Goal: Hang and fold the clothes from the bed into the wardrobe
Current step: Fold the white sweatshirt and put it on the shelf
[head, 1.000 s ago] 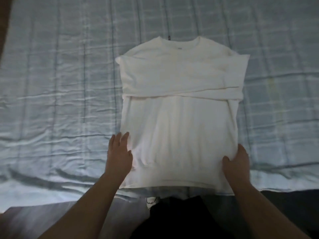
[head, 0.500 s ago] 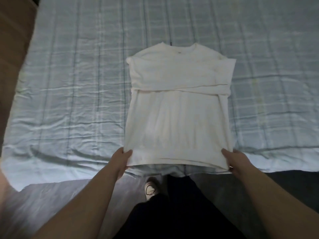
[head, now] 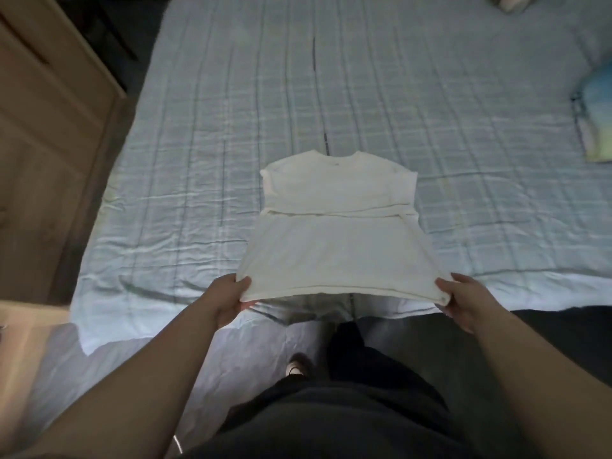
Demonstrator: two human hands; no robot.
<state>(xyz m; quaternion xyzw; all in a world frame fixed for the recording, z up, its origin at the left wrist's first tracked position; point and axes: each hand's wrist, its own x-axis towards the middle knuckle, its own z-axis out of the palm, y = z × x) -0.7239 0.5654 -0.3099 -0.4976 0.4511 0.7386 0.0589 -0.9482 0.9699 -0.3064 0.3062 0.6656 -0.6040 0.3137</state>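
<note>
L hand (head: 228, 300), R hand (head: 470, 303) — both gripping.

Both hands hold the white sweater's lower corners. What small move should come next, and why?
Probably carry the hem forward to the collar, halving it: the left hand and right hand pinch the lifted hem corners of the white sweater, its sleeves folded across.

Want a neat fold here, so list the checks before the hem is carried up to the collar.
1. Hem corner of the white sweatshirt gripped by the left hand: ok.
2. Other hem corner gripped by the right hand: ok.
3. Both sleeves folded across the chest, within the body outline: ok.
4. Collar end lying flat on the bed: ok.
5. Back layer caught along with the front at the hem: cannot tell.
</note>
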